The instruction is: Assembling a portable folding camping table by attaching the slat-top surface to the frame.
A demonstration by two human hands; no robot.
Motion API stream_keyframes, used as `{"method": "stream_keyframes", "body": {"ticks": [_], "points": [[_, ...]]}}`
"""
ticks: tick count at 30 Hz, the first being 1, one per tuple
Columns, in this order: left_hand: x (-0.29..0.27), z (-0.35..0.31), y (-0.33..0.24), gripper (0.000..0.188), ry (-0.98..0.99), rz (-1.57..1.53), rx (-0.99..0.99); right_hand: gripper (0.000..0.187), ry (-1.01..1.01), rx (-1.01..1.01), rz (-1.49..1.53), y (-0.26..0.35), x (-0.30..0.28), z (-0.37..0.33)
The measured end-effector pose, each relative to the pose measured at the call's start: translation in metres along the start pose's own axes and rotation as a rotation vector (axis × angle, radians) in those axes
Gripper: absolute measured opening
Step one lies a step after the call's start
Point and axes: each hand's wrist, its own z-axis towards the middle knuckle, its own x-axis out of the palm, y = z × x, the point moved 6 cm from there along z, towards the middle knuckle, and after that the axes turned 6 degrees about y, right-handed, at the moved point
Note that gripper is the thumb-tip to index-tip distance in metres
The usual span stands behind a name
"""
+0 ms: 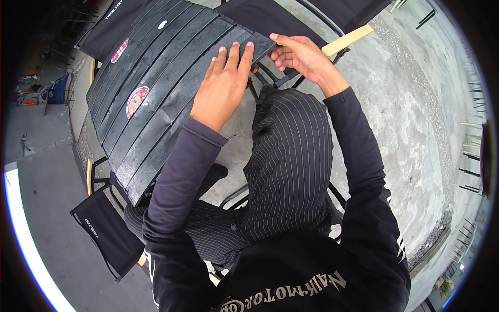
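Note:
A black folding table with long slats point(179, 67) stands in front of me, to the left of my knees. My left hand point(221, 86) lies flat on its slats close to the right end, palm down, with the fingers stretched out. At the table's right corner is my right hand point(301, 56). Its thumb sits at the top of the edge and its fingers curl below, closed around the corner of the end slat. Round stickers in red and white point(138, 102) mark the tabletop, and its surface looks scuffed and dented.
Black folding chairs surround the table: one at the lower left point(106, 231), others beyond the far side. A pale wooden armrest point(348, 40) juts out just right of my right hand. Concrete floor point(400, 135) spreads to the right, with thin chair or table legs along the rim.

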Motion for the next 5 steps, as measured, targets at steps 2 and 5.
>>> {"method": "stream_keyframes", "body": {"ticks": [2,5], "points": [[-0.002,-0.001,0.007,0.053,0.037,-0.193,0.006,0.036,0.004,-0.010,-0.094,0.010,0.000,0.002],[-0.008,0.003,0.017,0.056,0.098,-0.412,0.022,0.045,-0.008,0.011,-0.245,0.022,0.005,0.002]]}}
